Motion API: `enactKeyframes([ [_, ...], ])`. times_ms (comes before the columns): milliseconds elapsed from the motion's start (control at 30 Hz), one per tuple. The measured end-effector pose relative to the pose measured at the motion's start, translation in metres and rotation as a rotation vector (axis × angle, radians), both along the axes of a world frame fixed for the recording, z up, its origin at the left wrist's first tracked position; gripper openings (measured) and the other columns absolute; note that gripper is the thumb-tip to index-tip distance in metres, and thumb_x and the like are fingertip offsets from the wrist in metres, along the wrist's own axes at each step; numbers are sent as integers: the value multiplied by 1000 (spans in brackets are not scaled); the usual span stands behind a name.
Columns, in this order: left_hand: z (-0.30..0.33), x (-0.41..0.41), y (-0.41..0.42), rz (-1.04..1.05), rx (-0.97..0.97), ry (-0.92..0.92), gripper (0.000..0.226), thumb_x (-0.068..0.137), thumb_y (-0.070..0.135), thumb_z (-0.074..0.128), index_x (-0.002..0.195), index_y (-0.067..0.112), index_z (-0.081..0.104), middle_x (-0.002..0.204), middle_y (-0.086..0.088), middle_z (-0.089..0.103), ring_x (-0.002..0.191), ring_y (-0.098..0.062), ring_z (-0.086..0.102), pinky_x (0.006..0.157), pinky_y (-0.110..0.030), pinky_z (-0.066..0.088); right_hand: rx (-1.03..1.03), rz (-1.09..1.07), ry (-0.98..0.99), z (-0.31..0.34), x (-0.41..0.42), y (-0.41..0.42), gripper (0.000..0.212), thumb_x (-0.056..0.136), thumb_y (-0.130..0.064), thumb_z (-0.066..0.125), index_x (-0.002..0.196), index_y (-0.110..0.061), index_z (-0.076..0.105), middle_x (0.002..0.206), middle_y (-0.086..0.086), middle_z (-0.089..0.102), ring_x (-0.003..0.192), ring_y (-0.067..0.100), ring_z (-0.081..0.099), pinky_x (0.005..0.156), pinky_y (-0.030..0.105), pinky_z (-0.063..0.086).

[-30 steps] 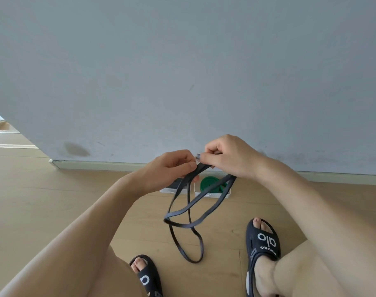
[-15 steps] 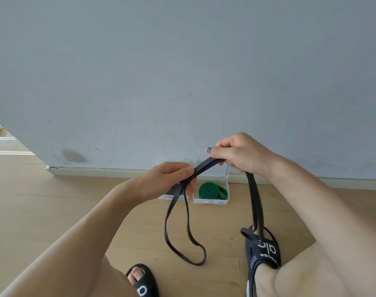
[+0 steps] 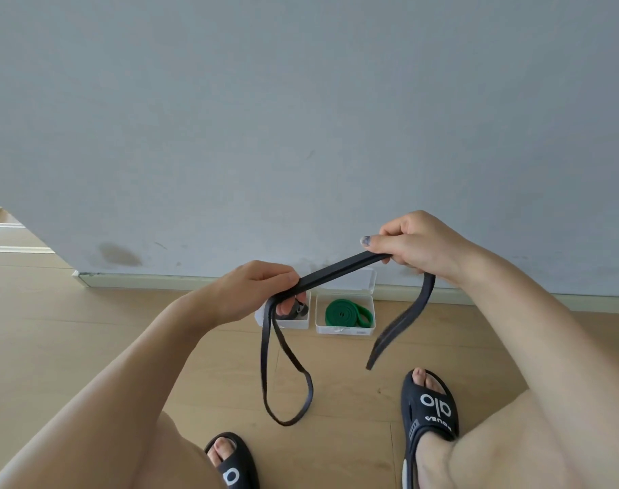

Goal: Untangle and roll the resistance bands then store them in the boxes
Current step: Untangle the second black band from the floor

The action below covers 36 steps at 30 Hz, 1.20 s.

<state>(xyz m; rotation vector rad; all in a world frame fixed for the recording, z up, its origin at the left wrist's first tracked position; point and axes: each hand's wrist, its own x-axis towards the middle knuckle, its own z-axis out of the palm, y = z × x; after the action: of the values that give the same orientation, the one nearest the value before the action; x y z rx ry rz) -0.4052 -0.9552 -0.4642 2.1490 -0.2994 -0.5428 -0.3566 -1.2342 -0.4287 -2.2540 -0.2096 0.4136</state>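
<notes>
Left hand point(image 3: 251, 294) and right hand point(image 3: 417, 241) each pinch the black band point(image 3: 339, 273), doubled flat between the grips, presumably for rolling; loops hang below each.

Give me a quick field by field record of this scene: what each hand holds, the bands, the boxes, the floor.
left hand: pinches the black band, a loop hanging below it
right hand: pinches the same band, its folded end dangling
green band: rolled, inside the right box
left box: holds something dark, partly hidden by the left hand
floor: light wood; both boxes stand by the wall
</notes>
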Motion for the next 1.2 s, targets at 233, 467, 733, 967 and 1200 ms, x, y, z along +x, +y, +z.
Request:
enactKeyframes([
  [233,6,-6,-10,50,-33,-57,37,108,20,45,81,11,69,70,2,58,68,-11,52,73,-28,44,-217,178,95,-16,-7,11,24,105,-30,55,91,-18,70,73,-2,77,59,13,68,70,29,55],
  [467,12,-6,-29,21,-123,-118,37,109,22,47,80,5,65,69,-2,57,67,-14,48,68,-27,40,167,279,194,-24,-26,60,68,110,-51,33,81,-3,70,58,4,59,61,18,56,83,41,52],
  [733,3,1,-10,-8,51,-21,46,108,37,40,83,8,65,68,2,61,75,-19,55,88,-52,47,-3,264,8,-11,-14,43,50,104,-43,55,63,-15,57,46,-8,33,42,10,29,58,30,32],
  [967,-4,1,26,22,106,-18,45,110,30,37,72,19,59,74,-1,62,78,-15,55,94,-49,44,-51,157,73,-5,-4,15,47,104,-41,57,69,-10,56,46,-6,32,39,10,26,45,17,31],
  [1200,0,-8,14,36,-43,-34,36,110,20,42,84,8,64,78,0,61,81,-14,55,88,-33,41,-126,187,240,-15,-5,15,49,108,-41,39,84,-7,66,66,12,66,50,21,49,56,29,47],
])
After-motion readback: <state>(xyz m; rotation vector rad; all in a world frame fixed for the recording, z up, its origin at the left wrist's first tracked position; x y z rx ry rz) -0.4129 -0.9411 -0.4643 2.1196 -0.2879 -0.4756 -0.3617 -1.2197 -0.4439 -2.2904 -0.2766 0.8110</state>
